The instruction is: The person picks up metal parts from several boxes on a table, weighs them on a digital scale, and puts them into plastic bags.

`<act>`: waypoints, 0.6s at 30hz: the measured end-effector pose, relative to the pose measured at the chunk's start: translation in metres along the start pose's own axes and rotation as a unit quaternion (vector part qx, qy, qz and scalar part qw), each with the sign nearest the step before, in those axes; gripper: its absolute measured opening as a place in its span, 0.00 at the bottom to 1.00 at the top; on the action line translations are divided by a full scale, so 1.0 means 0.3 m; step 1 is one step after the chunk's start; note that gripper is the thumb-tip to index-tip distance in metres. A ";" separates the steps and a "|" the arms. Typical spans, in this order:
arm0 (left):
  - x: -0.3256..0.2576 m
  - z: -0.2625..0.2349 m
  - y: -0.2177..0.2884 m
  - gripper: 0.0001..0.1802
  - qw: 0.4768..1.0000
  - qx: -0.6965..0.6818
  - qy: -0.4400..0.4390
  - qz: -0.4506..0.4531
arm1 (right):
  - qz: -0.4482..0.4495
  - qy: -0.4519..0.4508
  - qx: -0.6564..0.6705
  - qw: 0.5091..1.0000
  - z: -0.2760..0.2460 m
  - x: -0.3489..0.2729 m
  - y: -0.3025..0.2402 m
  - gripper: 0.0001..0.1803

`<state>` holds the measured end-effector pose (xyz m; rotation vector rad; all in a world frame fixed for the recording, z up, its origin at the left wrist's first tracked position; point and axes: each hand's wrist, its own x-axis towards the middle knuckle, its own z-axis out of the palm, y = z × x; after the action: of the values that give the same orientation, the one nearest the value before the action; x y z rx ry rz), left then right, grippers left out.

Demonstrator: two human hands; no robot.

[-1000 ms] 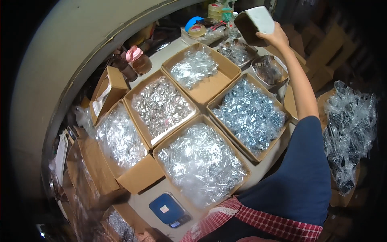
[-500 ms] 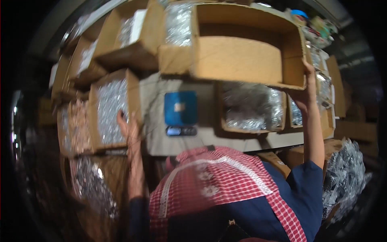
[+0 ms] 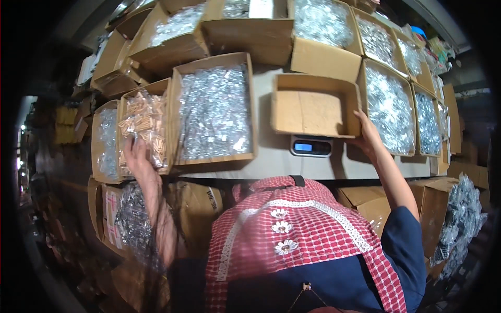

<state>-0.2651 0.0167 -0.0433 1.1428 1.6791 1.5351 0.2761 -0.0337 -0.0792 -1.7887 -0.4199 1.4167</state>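
My right hand (image 3: 369, 136) grips the near right corner of an empty open cardboard box (image 3: 313, 107) that sits on a small digital scale (image 3: 311, 146) on the table. My left hand (image 3: 136, 156) reaches into a box at the left and holds a clear bag of tan pieces (image 3: 143, 122). Between the two hands stands a cardboard box full of small clear packets of silvery parts (image 3: 214, 112).
Many more open cardboard boxes of bagged silvery parts crowd the table, at the right (image 3: 389, 107) and along the far side (image 3: 323, 21). Further boxes (image 3: 117, 208) and a heap of clear bags (image 3: 462, 219) stand below the table edge. My red checked apron fills the lower middle.
The view has swung down over the table. My right hand, earlier raised holding a white container at the far side, now grips the empty box on the scale. My left hand took a bag.
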 end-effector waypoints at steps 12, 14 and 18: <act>0.857 -0.082 0.102 0.30 0.973 0.083 0.046 0.212 | -0.279 0.250 -0.447 0.813 0.016 -0.033 0.044 0.26; 1.130 -0.018 0.024 0.27 0.939 0.196 0.032 0.280 | -0.360 0.326 -0.499 0.717 -0.037 -0.067 0.007 0.19; 1.565 0.214 -0.131 0.30 0.848 0.471 -0.075 0.232 | -0.299 0.324 -0.351 0.826 -0.253 0.005 0.095 0.15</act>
<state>-0.4332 0.4613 -0.0337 2.2300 2.2052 0.7348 0.3407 -0.0791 -0.0975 -2.2685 -1.1019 0.1478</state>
